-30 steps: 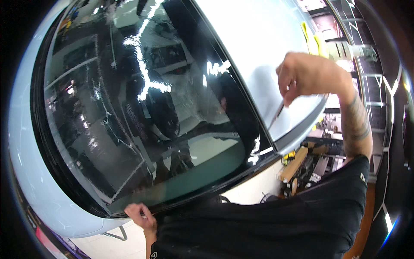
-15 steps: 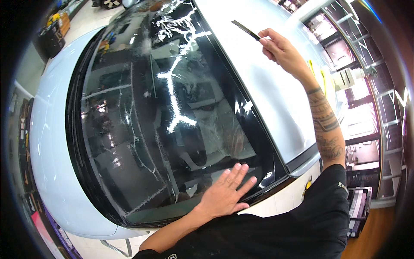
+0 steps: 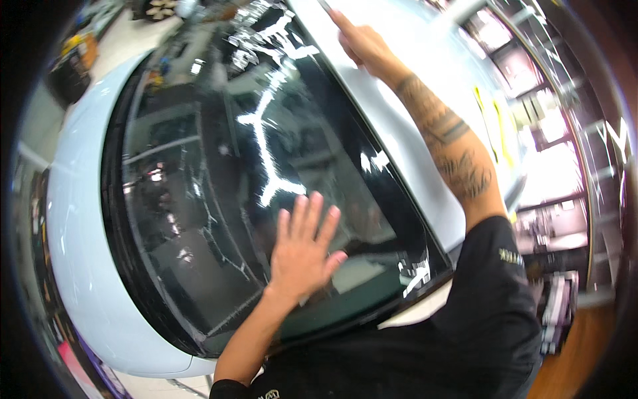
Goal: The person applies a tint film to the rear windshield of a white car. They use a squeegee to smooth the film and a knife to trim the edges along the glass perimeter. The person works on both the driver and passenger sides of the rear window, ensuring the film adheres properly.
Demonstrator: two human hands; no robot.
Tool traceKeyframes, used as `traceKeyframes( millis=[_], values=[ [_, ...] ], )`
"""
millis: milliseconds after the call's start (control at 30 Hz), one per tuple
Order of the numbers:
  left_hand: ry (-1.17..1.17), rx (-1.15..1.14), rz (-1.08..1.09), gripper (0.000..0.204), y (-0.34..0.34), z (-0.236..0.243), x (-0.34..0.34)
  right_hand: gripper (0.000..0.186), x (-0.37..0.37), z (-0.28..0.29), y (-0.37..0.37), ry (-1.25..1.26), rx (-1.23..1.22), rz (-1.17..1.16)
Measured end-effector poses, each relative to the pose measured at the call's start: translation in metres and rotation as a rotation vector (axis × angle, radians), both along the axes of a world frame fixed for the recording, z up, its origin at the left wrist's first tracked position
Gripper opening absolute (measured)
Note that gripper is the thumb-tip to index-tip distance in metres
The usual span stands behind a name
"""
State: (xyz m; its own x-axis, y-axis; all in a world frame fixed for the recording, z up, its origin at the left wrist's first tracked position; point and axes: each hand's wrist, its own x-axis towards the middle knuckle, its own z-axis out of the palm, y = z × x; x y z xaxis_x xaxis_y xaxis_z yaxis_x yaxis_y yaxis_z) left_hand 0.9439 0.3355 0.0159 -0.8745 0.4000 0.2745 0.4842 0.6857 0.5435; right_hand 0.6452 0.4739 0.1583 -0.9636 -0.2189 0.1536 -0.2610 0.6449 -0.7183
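My left hand [image 3: 302,251] lies spread over the near part of a car's windshield [image 3: 325,173], fingers stretched out and palm down; whether it touches the glass I cannot tell. Bright reflections and pale wavy lines run over the dark glass. My right hand [image 3: 365,45] is stretched far forward over the light blue roof [image 3: 415,159], just past the windshield's upper edge. It grips a slim, flat, dark blade-like tool [image 3: 323,4], which is mostly cut off by the top of the picture.
The light blue hood [image 3: 76,219] curves along the left. Yellow cloth [image 3: 490,123] hangs at the roof's far side. At the lower right stands a rack [image 3: 560,309]. A dark bin [image 3: 66,80] and a wheel [image 3: 159,9] are at the far left.
My left hand has moved forward and left, further over the glass. My right hand has reached further forward and left with the blade-like tool still in it.
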Motion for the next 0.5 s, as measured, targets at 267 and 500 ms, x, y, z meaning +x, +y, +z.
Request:
traceKeyframes(
  millis=[267,500],
  values=[
    [0.106,-0.008,0.002,0.071,0.010,-0.012,0.009,0.036,0.188,0.040,0.098,-0.031,-0.080,-0.101],
    [0.157,-0.020,-0.049,0.082,0.033,0.003,0.023,0.022,0.383,-0.023,0.131,0.040,0.341,-0.544]
  ],
)
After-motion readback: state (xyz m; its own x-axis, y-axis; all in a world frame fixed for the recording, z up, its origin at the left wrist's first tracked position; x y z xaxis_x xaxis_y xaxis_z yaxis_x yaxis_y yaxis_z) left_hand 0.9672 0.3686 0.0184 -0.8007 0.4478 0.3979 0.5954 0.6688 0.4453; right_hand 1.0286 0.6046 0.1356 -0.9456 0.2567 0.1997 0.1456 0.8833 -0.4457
